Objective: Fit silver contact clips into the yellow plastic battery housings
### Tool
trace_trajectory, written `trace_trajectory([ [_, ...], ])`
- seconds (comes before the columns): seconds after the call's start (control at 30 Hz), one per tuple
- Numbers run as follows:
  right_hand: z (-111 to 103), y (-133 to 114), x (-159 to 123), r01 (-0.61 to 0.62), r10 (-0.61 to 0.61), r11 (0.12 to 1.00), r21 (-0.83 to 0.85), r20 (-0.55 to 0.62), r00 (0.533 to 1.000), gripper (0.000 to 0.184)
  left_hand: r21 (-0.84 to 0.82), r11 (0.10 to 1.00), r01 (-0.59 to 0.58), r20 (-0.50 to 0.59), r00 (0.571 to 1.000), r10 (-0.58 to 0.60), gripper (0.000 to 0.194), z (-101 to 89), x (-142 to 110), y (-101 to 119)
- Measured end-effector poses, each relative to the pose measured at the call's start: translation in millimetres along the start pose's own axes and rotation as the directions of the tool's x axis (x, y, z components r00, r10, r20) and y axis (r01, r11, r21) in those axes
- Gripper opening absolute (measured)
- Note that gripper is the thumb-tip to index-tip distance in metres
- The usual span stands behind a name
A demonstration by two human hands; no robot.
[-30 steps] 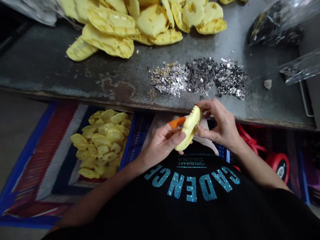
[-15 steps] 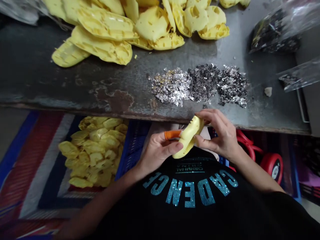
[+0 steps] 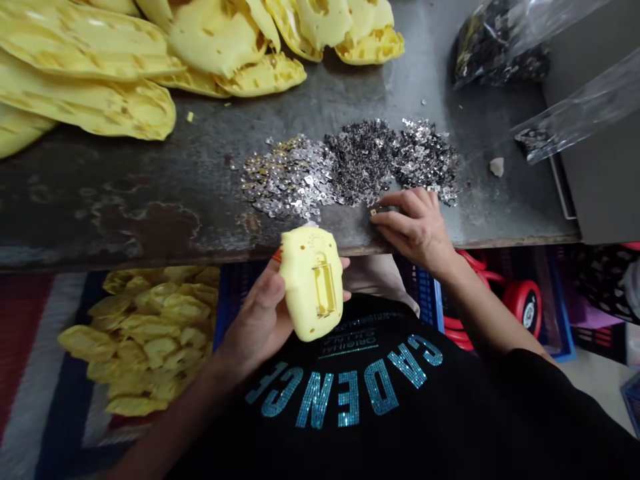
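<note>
My left hand (image 3: 257, 320) is shut around a rounded yellow plastic shell (image 3: 311, 283), whose face has a small rectangular recess. An orange tool handle (image 3: 277, 255) barely shows behind that hand, with the rest hidden. My right hand (image 3: 413, 227) rests at the edge of the rusty metal table (image 3: 150, 230), just below several heaps of silver and dark sequins (image 3: 350, 167). Its fingertips pinch a small tan piece (image 3: 373, 212) on the tabletop.
A pile of large yellow foam-like pieces (image 3: 95, 100) lies at the table's far left. Clear plastic bags (image 3: 500, 47) of dark sequins lie at top right. A blue crate of yellow pieces (image 3: 150, 333) stands below left, and red spools (image 3: 523, 307) sit below right.
My right hand has let go of the yellow shell and moved onto the table by the sequins. My left hand has turned the shell, showing its recessed face and hiding most of the orange handle.
</note>
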State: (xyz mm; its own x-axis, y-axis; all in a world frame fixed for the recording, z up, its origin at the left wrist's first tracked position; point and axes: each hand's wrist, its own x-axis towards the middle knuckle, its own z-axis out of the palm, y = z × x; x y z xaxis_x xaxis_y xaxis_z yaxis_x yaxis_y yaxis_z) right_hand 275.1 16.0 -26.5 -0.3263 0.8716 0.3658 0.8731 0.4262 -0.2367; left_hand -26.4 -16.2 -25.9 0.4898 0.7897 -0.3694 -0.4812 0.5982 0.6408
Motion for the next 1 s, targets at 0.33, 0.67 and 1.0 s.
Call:
trace_trajectory([
  [0.33,4.8,3.4,11.5,-0.068,0.065,0.997,-0.034,-0.06,0.996,0.017,0.084,0.996,-0.006,-0.117,0.993,0.016,0.087,11.8,7.4,-8.6],
  [0.67,-11.9,1.2,5.9,-0.145,0.149,0.977,0.159,-0.009,0.989,0.016,0.065,0.998,-0.008,-0.094,0.995,0.014,0.08,19.2,6.6,-5.1],
  [1.0,-6.8,-7.1,-3.2,-0.056,0.048,0.992,0.117,0.075,0.996,0.018,0.09,0.996,0.017,-0.08,0.997,-0.01,0.08,21.1,5.1,-1.5],
])
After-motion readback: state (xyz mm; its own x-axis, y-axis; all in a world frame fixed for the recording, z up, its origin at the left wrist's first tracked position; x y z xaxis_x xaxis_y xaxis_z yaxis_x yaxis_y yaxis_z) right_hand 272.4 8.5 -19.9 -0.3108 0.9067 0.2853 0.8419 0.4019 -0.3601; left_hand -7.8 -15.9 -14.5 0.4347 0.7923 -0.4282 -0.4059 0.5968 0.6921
